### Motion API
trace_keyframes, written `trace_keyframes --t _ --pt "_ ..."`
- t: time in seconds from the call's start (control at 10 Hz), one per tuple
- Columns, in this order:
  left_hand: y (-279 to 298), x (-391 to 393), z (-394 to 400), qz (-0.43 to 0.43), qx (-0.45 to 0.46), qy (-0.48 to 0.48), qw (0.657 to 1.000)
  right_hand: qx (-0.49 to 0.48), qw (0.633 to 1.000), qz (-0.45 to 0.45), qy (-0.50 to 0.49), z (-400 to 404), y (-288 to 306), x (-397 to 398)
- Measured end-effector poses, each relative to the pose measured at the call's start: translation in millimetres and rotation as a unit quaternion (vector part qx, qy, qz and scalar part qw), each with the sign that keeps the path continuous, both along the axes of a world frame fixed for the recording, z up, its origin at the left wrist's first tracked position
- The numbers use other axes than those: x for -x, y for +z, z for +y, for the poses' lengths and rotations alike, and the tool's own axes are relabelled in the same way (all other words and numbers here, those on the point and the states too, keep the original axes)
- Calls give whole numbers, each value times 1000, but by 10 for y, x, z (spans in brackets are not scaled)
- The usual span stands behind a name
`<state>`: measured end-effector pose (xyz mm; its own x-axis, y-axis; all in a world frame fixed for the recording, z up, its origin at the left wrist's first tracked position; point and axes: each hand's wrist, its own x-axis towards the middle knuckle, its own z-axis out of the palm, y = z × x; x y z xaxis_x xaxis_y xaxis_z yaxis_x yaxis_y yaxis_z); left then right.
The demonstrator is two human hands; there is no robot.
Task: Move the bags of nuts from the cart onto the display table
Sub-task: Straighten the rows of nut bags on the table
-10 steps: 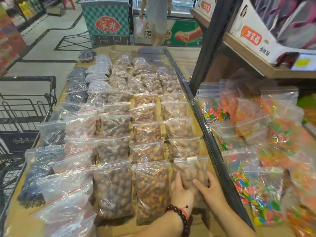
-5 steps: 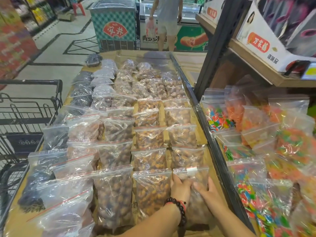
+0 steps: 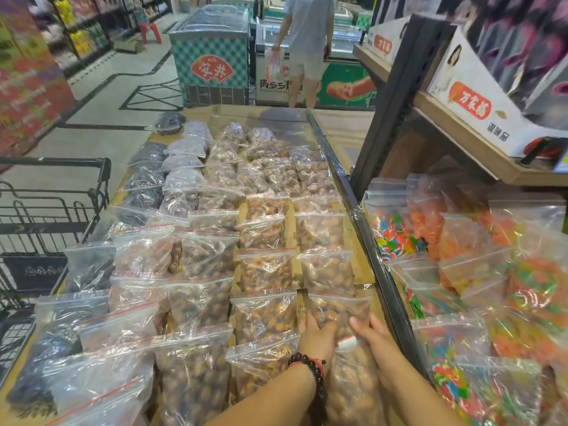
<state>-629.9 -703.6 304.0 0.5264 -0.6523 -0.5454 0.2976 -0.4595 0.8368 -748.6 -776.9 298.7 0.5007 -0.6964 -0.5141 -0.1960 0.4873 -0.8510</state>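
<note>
Rows of clear zip bags of brown nuts [image 3: 267, 272] cover the cardboard-topped display table [image 3: 335, 124]. My left hand [image 3: 318, 336], with a dark bead bracelet on its wrist, and my right hand [image 3: 372, 333] lie side by side on the nearest bag of nuts [image 3: 353, 392] in the right-hand column. Their fingers reach flat onto the bag behind it [image 3: 335, 309], and the near bag's red zip edge shows between the hands. The black wire cart [image 3: 46, 216] stands at the table's left edge; I cannot see inside it.
A black rail [image 3: 368, 241] borders the table on the right, with bags of coloured candy [image 3: 396, 235] beyond it under a wooden shelf [image 3: 461, 142]. Dark-filled bags [image 3: 144, 176] fill the left column. A person [image 3: 310, 41] stands by the freezers [image 3: 212, 56] at the far end.
Both hands stayed on the near right bag and slid slightly farther up the table. My view has lifted a little.
</note>
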Motion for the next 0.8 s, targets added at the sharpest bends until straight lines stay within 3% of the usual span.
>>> trace_keyframes --t 0.2,0.4,0.5,0.7,0.8 --pt "66 -8 59 -6 5 -4 1000 45 999 21 1 48 -55 18" --pt "-49 95 40 -17 -10 44 999 182 979 83 22 82 -16 -53" --pt "-35 111 52 -31 -20 31 999 188 978 87 21 42 -4 -91" --pt "197 375 467 -3 62 12 998 150 971 131 -135 268 -67 321" --pt "99 661 837 -28 32 -27 999 132 969 168 -121 625 -163 598"
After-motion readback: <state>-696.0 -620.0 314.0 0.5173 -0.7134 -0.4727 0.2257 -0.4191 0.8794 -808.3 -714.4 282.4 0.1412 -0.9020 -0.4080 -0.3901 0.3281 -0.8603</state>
